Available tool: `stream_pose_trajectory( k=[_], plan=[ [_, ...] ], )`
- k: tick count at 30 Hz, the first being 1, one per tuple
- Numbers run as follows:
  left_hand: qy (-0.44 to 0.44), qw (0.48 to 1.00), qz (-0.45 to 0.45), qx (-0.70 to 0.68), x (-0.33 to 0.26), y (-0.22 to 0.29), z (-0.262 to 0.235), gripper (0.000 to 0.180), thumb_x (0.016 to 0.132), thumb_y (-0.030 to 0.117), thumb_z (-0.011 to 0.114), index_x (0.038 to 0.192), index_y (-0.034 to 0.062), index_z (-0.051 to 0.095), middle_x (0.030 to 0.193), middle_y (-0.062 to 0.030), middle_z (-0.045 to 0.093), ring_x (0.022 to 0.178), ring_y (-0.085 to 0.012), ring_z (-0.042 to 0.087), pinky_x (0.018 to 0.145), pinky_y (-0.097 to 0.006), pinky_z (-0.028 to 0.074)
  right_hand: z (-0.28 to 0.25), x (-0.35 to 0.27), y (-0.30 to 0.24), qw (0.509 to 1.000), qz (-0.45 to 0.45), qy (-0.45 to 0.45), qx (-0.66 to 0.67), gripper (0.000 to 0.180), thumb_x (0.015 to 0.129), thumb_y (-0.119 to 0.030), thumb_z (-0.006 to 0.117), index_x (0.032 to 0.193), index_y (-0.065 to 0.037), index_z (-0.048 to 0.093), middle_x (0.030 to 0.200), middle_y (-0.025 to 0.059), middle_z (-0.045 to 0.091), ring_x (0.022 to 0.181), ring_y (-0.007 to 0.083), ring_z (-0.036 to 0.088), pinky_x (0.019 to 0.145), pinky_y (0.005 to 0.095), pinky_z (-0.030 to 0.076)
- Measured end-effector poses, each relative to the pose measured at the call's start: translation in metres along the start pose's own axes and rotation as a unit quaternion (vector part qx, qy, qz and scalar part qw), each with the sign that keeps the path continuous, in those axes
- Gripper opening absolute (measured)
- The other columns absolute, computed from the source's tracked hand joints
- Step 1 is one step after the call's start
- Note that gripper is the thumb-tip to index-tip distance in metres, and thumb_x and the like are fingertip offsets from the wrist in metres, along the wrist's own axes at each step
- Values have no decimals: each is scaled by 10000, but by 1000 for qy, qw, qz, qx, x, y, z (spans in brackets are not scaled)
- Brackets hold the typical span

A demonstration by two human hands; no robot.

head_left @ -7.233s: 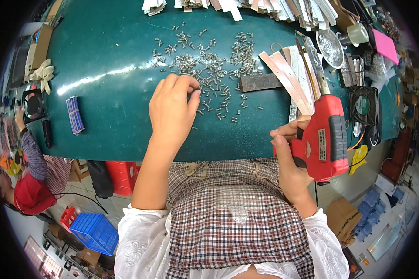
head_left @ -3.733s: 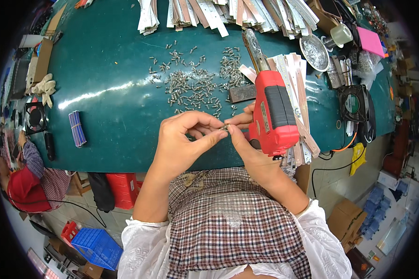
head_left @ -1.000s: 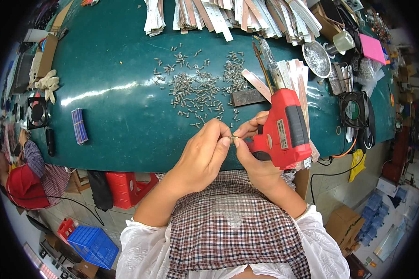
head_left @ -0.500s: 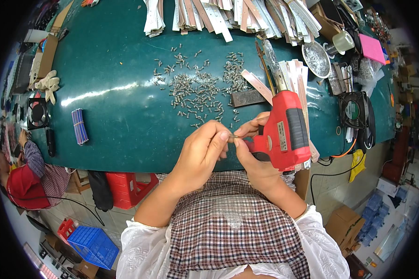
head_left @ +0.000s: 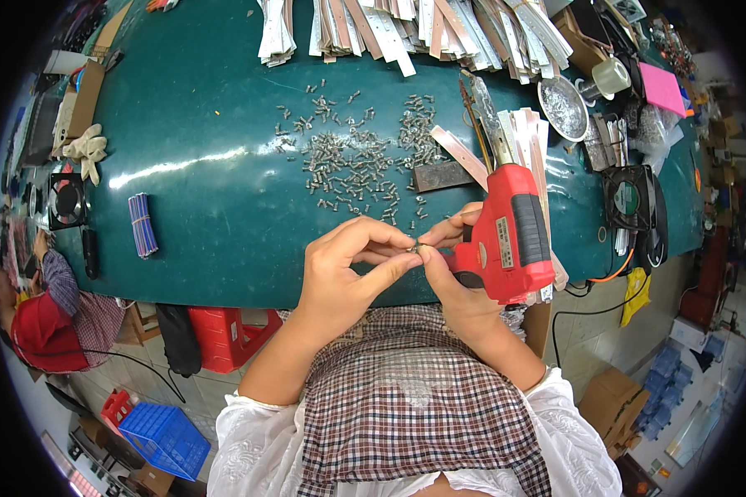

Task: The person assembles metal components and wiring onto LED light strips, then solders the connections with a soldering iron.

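Checked apron (head_left: 423,398) closest. At the green table's (head_left: 215,265) near edge, left hand (head_left: 340,269) and right hand (head_left: 464,302) meet fingertip to fingertip, thumbs and forefingers nearly closed on a small metal part (head_left: 418,246) between them. Red gun-shaped tool (head_left: 510,228) sits at right hand (other fingers hidden, can't tell their hold). Beyond: loose metal pieces (head_left: 331,161), dark bar (head_left: 443,175) beside them, strip bundles (head_left: 443,33) farthest.

A smooth, glossy finish is shown by the green tabletop (head_left: 207,240). Bright metal is seen in the screws (head_left: 331,155), smooth plastic in the gun-shaped tool (head_left: 515,248), woven cloth in the apron (head_left: 423,431).
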State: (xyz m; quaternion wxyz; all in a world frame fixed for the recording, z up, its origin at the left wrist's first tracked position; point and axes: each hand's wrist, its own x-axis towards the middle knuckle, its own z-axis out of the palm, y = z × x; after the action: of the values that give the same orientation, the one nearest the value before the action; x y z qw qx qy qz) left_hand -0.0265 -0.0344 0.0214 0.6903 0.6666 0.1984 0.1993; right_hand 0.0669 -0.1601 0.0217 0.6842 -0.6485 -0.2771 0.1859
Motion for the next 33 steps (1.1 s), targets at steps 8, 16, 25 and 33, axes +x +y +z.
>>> stream_pose_trajectory(
  k=[8,16,25,33],
  plan=[
    [-32,975,-141,-167,-3,0,-3,146,905,59,646,1007,-45,642,961,-127,686,850,-186,692,740,-279,578,2,1,-3,999,24,9,42,502,769,148,641,1189,1,407,1087,104,461,903,192,638,757,312,554],
    [-54,953,-170,-245,-1,-3,-5,174,918,50,623,1062,-43,598,966,-135,674,852,-176,678,753,-297,573,2,0,-1,999,24,9,40,509,769,152,639,1195,5,402,1093,108,461,913,196,633,753,315,557],
    [-51,965,-150,-210,-1,-11,-5,219,856,37,707,1037,-35,608,959,-111,677,833,-149,674,741,-274,565,1,0,0,1000,9,-9,5,514,762,159,644,1189,-2,409,1090,99,456,911,192,635,766,317,555],
    [-46,961,-164,-217,-1,-8,-4,180,920,86,638,1049,-39,626,951,-119,683,814,-162,679,719,-280,571,2,0,-2,1000,30,3,6,506,766,151,649,1189,9,408,1088,99,462,910,186,633,765,313,554]
  ],
)
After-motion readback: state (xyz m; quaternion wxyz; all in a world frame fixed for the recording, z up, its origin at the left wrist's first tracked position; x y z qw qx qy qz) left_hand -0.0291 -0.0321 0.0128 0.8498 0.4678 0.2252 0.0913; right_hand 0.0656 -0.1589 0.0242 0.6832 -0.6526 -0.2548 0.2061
